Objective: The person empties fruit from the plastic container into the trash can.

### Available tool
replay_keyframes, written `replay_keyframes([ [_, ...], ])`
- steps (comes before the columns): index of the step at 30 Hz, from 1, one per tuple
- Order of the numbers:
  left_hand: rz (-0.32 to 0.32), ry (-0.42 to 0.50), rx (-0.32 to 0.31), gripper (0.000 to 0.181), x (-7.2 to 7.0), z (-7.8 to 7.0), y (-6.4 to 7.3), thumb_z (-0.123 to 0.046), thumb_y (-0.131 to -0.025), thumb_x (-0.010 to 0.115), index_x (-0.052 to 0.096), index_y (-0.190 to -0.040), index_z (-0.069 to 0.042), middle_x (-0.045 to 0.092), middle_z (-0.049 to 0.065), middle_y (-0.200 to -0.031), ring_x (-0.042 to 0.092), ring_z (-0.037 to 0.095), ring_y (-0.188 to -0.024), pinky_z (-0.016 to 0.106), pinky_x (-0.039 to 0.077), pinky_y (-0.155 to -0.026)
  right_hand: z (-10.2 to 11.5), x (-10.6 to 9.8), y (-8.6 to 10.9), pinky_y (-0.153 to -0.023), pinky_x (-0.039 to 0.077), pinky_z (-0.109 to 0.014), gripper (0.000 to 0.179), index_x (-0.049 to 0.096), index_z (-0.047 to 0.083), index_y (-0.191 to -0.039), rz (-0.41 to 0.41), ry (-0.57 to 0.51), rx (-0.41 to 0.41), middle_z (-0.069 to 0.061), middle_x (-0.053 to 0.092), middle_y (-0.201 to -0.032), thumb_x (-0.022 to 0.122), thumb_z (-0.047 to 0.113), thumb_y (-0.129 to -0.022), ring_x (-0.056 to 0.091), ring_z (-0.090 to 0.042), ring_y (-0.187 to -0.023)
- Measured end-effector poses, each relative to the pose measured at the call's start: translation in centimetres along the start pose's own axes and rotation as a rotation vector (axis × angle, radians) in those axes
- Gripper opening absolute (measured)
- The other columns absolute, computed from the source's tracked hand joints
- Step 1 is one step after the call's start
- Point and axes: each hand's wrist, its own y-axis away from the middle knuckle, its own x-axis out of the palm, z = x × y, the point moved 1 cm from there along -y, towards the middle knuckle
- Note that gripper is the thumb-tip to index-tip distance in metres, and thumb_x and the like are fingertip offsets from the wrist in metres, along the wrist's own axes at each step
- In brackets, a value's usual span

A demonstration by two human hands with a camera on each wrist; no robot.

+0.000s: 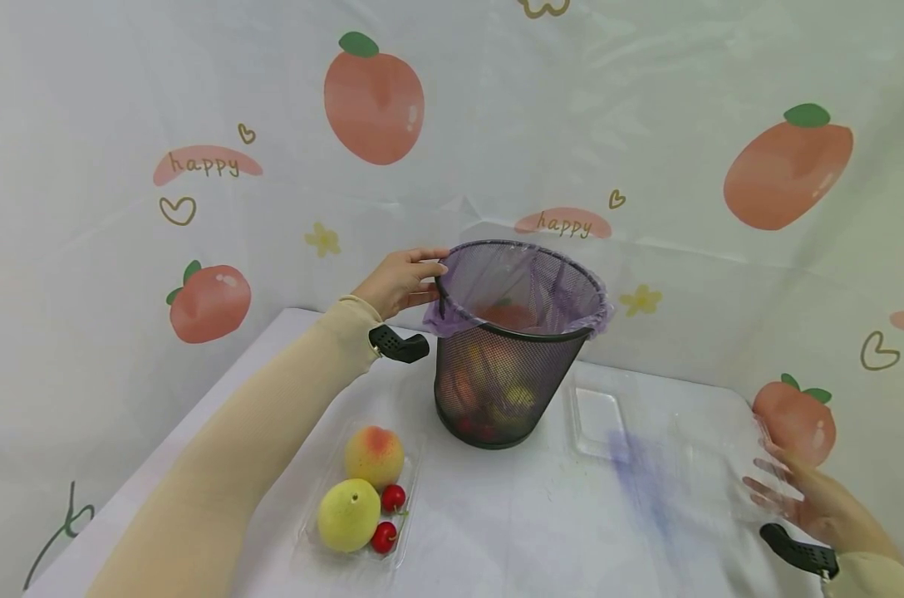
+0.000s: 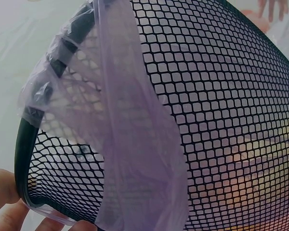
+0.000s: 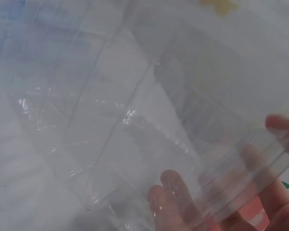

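A black mesh wastebasket (image 1: 489, 399), tilted, is lined with a thin purple bag (image 1: 572, 286) folded over its rim. My left hand (image 1: 403, 282) grips the rim on its left side; the left wrist view shows the thumb and fingertips (image 2: 2, 190) at that edge. Through the mesh, red and yellow fruit shows inside the basket. At the far right, my right hand (image 1: 803, 494) holds a clear plastic container (image 3: 106, 159). The thumb lies on one side of its edge, and the fingers show through the plastic.
A clear tray (image 1: 410, 519) at the front left bears a peach (image 1: 375, 457), a yellow-green pear (image 1: 349, 515) and two cherries (image 1: 384, 537). Another clear plastic tray (image 1: 600, 421) lies right of the basket. Behind the white table (image 1: 527, 515) hangs a fruit-printed curtain (image 1: 452, 191).
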Motion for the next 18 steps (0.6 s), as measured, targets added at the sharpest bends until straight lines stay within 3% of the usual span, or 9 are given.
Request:
replay_keyframes([
  [4, -0.002, -0.002, 0.001, 0.043, -0.05, 0.01, 0.04, -0.012, -0.097, 0.058, 0.053, -0.140, -0.018, 0.048, 0.002, -0.135, 0.055, 0.015, -0.092, 0.027, 0.052, -0.088, -0.44, -0.04, -0.17, -0.088, 0.056, -0.041, 0.010, 0.056, 0.042, -0.092, 0.027, 0.047, -0.025, 0.013, 0.052, -0.098, 0.050, 0.039, -0.100, 0.071, -0.021, -0.088],
  [7, -0.002, 0.000, 0.003, 0.043, -0.08, 0.03, -0.01, -0.012, -0.097, 0.058, 0.053, -0.140, -0.018, 0.048, 0.002, -0.135, 0.055, 0.015, -0.093, 0.026, 0.052, -0.088, -0.73, 0.04, -0.18, -0.085, 0.057, -0.039, 0.024, 0.065, 0.043, -0.087, 0.065, 0.055, -0.044, 0.015, 0.055, -0.093, 0.047, 0.036, -0.102, 0.071, -0.020, -0.088],
  [12, -0.005, -0.008, 0.000, 0.043, -0.05, 0.06, -0.05, -0.012, -0.097, 0.059, 0.054, -0.139, -0.018, 0.047, 0.002, -0.137, 0.055, 0.017, -0.096, 0.027, 0.052, -0.089, -0.99, 0.46, -0.17, -0.084, 0.058, -0.036, 0.031, 0.071, 0.040, -0.087, 0.103, 0.050, -0.047, 0.014, 0.058, -0.093, 0.045, 0.034, -0.103, 0.071, -0.020, -0.088],
  [18, -0.002, 0.001, 0.003, 0.043, 0.07, -0.03, 0.01, -0.011, -0.097, 0.058, 0.054, -0.139, -0.017, 0.047, 0.003, -0.136, 0.054, 0.018, -0.098, 0.032, 0.049, -0.098, -0.85, 0.88, -0.15, -0.083, 0.058, -0.036, 0.028, 0.070, 0.040, -0.084, 0.071, 0.044, -0.029, 0.014, 0.057, -0.092, 0.048, 0.036, -0.101, 0.071, -0.022, -0.087],
])
